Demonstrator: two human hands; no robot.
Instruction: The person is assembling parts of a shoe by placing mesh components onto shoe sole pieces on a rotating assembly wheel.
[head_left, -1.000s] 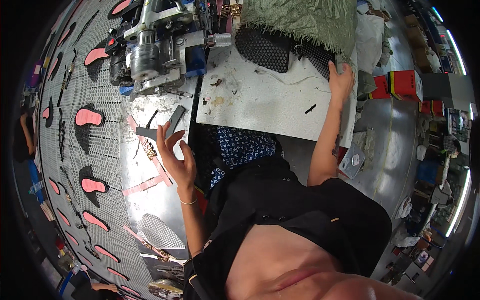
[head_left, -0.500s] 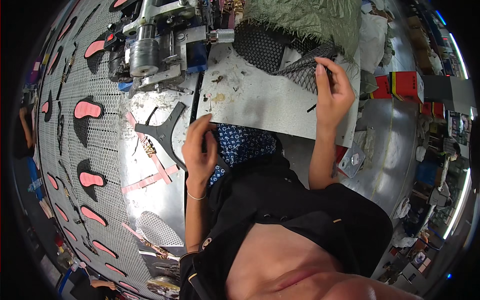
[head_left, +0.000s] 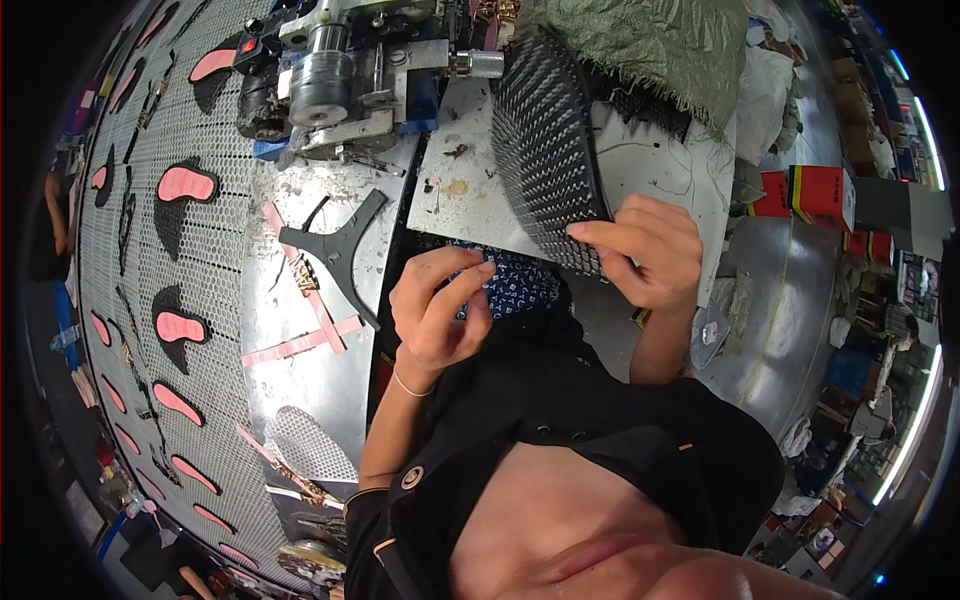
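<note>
A curved black mesh piece (head_left: 545, 150) is lifted over the metal worktable, its lower end pinched between the thumb and fingers of my right hand (head_left: 650, 250). The piece stands at a slant, its upper end beside the machine's knurled knob. My left hand (head_left: 440, 308) hovers by the table's front edge, fingers loosely curled and apart, and nothing shows in it. Below it is the blue patterned cloth (head_left: 520, 285) over my lap. More black mesh (head_left: 650, 108) lies partly hidden under a green woven sack (head_left: 640, 45).
A machine (head_left: 325, 85) stands at the table's far left. Beside it lie a dark Y-shaped strap piece (head_left: 343, 245) and pink strips (head_left: 325, 325). Farther left, a perforated conveyor (head_left: 225, 230) carries pink-topped soles and black mesh pieces. Red boxes (head_left: 822, 195) stand at right.
My right hand has pulled the mesh piece out from by the sack, toward me, and now holds it up. The left hand has moved slightly right.
</note>
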